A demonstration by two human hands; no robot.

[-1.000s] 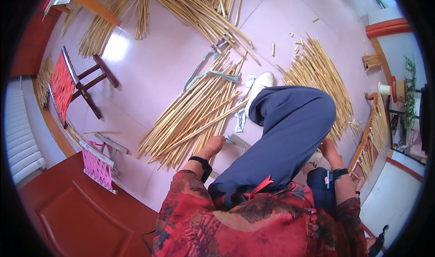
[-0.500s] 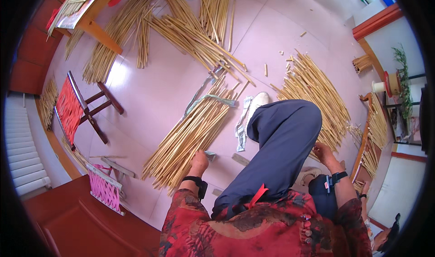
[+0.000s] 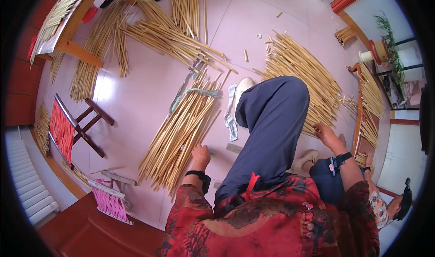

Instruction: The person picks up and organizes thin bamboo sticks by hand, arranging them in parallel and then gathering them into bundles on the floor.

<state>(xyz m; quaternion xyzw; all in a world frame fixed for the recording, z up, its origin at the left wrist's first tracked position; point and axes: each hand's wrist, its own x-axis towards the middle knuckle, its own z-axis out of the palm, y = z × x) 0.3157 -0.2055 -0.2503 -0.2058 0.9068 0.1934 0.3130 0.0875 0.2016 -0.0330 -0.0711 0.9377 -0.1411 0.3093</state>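
Note:
A long bundle of thin tan sticks [image 3: 179,134] lies slanting on the floor, with a grey-green cloth strip [image 3: 201,92] across its far part. My left hand [image 3: 200,157] is at the bundle's near right edge, fingers curled in. Whatever they may hold is too small to make out. A bit of something greyish shows just beside it. Over the near end of a wide pile of similar sticks [image 3: 301,78], my right hand [image 3: 327,135] is held with fingers bent but apart, nothing visible in it. Another pale cloth strip [image 3: 231,114] lies beside my shoe.
More sticks [image 3: 167,39] lie in heaps at the far left, near a wooden table [image 3: 79,52]. A red-webbed folding stool [image 3: 63,130] and a pink-webbed stool [image 3: 108,201] stand at left. A wooden-edged rack of sticks [image 3: 358,103] is at right. Another person [image 3: 385,207] is at lower right.
The whole view has shifted, moving most of the scene leftward. My right hand has risen a little from beside my knee. The greenish cloth bit beside my left hand shows less now.

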